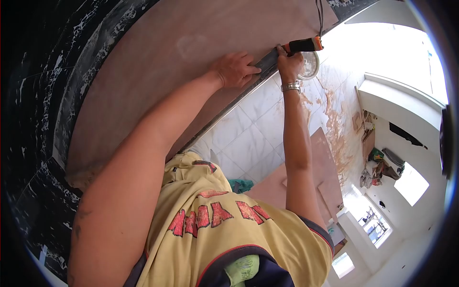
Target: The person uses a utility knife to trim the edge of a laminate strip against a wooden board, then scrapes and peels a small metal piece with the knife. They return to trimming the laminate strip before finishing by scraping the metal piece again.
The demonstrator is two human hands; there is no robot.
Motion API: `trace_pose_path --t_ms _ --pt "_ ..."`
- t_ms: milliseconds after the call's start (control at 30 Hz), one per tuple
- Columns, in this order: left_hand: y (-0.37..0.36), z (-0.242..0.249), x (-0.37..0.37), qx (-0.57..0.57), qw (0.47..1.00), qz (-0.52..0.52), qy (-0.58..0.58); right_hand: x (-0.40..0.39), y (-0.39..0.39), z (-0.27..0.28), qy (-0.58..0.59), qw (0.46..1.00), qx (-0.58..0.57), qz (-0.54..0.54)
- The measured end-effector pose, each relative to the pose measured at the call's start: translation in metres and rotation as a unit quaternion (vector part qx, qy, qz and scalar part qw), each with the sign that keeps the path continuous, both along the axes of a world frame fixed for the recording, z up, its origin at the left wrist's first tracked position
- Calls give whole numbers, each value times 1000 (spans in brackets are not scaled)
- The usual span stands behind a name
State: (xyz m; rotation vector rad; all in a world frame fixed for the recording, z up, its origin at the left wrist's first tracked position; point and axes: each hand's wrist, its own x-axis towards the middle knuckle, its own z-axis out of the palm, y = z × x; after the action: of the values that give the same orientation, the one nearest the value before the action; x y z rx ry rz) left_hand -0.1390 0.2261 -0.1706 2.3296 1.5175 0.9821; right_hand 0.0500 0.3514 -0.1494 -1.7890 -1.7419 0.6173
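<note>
My left hand (234,69) rests on a large brown sheet (158,71), its fingers apart and the fingertips at a dark flat bar (268,61) along the sheet's edge. At the bar's other end, my right hand (289,67) has its fingers curled and pinched around it. Just above that hand is a black and orange handle (304,45); whether it joins the bar is unclear. A dark cord (319,16) runs up from near the handle. Partly behind my right hand is a round, pale-rimmed container (311,66).
Black marbled tiles (36,110) curve along the left. Below the sheet's edge lies a pale tiled floor (244,134) with brown smears (334,119). Another brown board (322,167) and a green cloth (240,185) are lower down. Assorted items (382,167) lie at the right.
</note>
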Motion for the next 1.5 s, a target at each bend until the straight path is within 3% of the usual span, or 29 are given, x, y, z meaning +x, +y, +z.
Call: trace_pose_path --t_ms 133,233,267,300,367,467,567,633,700,833,867,967,1033,1067,1167,1200,1300,1433,1467,1500 --pt "2 -6 1 10 1000 4 18 -8 -1 16 -36 999 -28 -14" --pt "3 -7 0 24 1000 2 18 4 -17 -15 -92 970 168 149" --pt "2 -6 1 25 999 4 25 10 -27 -17 -134 953 183 199" --pt "3 -5 -1 28 999 7 34 8 -39 -9 -74 949 204 227" --pt "5 -4 -3 3 1000 9 27 15 -28 -15 -77 938 239 238" --pt "-1 -5 2 -23 999 1 32 26 3 -20 -124 950 216 190" --pt "4 -4 -1 -14 999 -3 49 12 -30 2 -78 939 213 259" --pt "2 -1 -2 -22 999 3 47 11 -51 -3 -62 946 184 260" --pt "-2 1 2 -45 998 9 34 15 -33 -13 -65 942 226 238" --pt "2 -8 0 -13 999 -1 38 6 -5 -14 -92 963 196 160" --pt "1 -8 1 -8 999 -1 42 8 -15 -11 -63 948 237 202" --pt "4 -5 -1 -3 999 4 36 11 -49 -12 -20 962 180 206" --pt "-4 -5 3 -10 1000 -2 26 12 -37 -21 21 983 123 133" --pt "-3 -6 2 -10 1000 -4 22 15 -23 -20 -30 989 106 103" --pt "3 -6 1 -1 1000 -2 16 5 2 -8 -11 994 100 44" --pt "3 -5 0 1 1000 -1 14 3 -9 -5 -35 997 59 44" --pt "3 -1 -1 -7 1000 -2 30 8 -51 -21 -27 977 133 161" --pt "3 3 0 -9 1000 -1 20 8 -14 -15 -41 994 56 85" --pt "2 4 -2 -3 1000 -6 26 7 -2 -9 1 998 9 55" --pt "3 5 -4 3 999 -12 33 7 -4 -12 -13 996 35 80"
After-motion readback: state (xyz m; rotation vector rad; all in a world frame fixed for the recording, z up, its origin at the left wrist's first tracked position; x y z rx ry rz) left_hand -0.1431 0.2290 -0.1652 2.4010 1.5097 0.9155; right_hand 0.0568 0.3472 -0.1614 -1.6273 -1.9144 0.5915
